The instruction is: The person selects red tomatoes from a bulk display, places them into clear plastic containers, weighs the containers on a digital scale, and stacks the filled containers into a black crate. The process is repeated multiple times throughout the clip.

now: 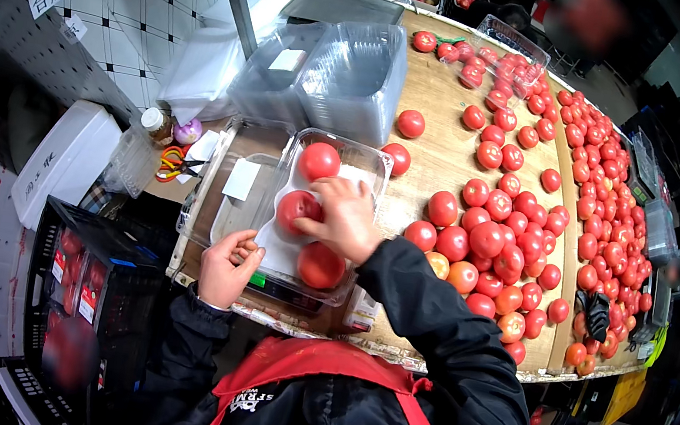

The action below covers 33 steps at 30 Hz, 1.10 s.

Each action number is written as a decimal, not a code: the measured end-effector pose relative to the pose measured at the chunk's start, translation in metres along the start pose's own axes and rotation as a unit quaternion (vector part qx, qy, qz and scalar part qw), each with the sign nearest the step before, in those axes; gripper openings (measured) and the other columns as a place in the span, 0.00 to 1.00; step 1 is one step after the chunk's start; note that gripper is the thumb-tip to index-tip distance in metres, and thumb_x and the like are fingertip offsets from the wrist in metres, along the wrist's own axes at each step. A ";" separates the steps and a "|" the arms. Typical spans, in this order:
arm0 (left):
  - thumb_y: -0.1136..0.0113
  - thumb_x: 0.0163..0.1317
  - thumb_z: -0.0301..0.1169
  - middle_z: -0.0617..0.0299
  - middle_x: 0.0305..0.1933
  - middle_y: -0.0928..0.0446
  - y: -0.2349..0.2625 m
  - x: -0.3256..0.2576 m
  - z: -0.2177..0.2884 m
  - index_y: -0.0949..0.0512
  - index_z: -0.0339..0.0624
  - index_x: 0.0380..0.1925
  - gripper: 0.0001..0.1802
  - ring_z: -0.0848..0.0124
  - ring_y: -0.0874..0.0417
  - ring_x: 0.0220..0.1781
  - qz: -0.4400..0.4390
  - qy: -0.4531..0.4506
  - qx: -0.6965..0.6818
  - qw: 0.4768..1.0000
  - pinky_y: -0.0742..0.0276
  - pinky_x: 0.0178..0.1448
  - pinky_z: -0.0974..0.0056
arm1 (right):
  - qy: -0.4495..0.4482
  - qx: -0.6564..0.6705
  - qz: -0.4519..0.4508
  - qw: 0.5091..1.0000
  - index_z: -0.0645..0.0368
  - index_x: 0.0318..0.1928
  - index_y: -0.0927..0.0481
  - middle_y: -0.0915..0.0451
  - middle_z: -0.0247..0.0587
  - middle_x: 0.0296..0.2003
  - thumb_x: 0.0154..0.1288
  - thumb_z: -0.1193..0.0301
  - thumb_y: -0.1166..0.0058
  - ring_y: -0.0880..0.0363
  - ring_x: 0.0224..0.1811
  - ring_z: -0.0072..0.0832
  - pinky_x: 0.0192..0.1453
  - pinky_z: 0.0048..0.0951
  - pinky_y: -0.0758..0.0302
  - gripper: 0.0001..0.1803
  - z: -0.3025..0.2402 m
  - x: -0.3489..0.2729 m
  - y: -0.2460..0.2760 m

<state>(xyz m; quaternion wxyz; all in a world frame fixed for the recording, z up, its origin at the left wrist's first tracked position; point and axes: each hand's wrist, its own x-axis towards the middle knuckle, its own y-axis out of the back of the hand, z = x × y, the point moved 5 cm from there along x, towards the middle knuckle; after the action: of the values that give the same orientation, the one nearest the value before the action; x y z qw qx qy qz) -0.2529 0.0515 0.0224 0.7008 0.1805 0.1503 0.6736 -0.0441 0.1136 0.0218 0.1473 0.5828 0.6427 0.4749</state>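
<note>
A clear plastic clamshell box [383, 162] with a white liner stands opened in front of me, three red tomatoes in a row inside it. My right hand [346, 218] reaches over its right side, thumb and fingers closed round the middle tomato [295, 208]. The far tomato [319, 161] and the near tomato [321, 265] lie untouched. Beside the box's near left edge is my left hand [228, 268], its fingers curled in; anything between them is hidden. A scale [292, 295] with a green-lit display shows beneath the box's near edge.
Loose tomatoes [485, 239] cover the right of the wooden table [427, 98], with more beyond a divider [568, 185]. Stacked clear boxes [358, 61] stand behind my box. Orange-handled scissors [176, 163] lie at the left. A black crate [121, 268] holds packed tomatoes.
</note>
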 end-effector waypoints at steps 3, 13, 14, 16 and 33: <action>0.34 0.54 0.24 0.58 0.35 0.20 -0.001 0.002 -0.002 0.22 0.32 0.46 0.18 0.75 0.22 0.32 -0.016 0.004 0.009 1.000 0.25 0.36 0.70 | -0.080 0.122 0.109 0.983 0.60 0.43 0.21 0.20 0.46 0.40 0.51 0.62 0.34 0.23 0.47 0.41 0.54 0.40 0.30 0.21 0.045 -0.032 0.049; 0.36 0.51 0.23 0.51 0.43 0.25 -0.054 0.043 0.030 0.26 0.34 0.53 0.26 0.65 0.20 0.37 -0.138 -0.139 0.171 0.966 0.23 0.38 0.64 | -0.428 0.149 0.097 0.886 0.64 0.43 0.20 0.17 0.45 0.34 0.57 0.65 0.38 0.17 0.35 0.31 0.42 0.31 0.22 0.17 0.143 -0.229 0.094; 0.36 0.51 0.23 0.51 0.42 0.26 -0.057 0.043 0.034 0.28 0.34 0.54 0.27 0.67 0.20 0.34 -0.133 -0.129 0.188 0.965 0.23 0.37 0.65 | -0.460 0.136 0.116 0.870 0.63 0.43 0.19 0.17 0.46 0.34 0.56 0.64 0.37 0.17 0.36 0.32 0.42 0.31 0.22 0.18 0.150 -0.245 0.100; 0.35 0.50 0.23 0.52 0.41 0.28 -0.061 0.037 0.044 0.30 0.34 0.55 0.29 0.66 0.22 0.30 -0.104 -0.155 0.201 0.962 0.23 0.35 0.66 | -0.490 0.121 0.199 0.840 0.62 0.43 0.19 0.17 0.46 0.32 0.54 0.64 0.36 0.17 0.34 0.33 0.41 0.32 0.22 0.18 0.177 -0.281 0.111; 0.28 0.41 0.43 0.46 0.50 0.27 -0.104 0.005 0.039 0.31 0.37 0.54 0.39 0.50 0.23 0.51 -0.182 -0.056 0.253 0.949 0.26 0.54 0.55 | -0.440 -0.202 -0.096 0.870 0.55 0.64 0.42 0.33 0.60 0.56 0.45 0.64 0.36 0.21 0.46 0.55 0.51 0.46 0.23 0.45 0.231 -0.182 0.140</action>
<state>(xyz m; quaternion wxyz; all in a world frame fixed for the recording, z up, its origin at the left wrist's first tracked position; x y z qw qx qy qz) -0.1424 0.0517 0.0096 0.7503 0.3584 0.3064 0.4633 0.2631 0.0344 -0.0521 0.5746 0.6240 0.4543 0.2722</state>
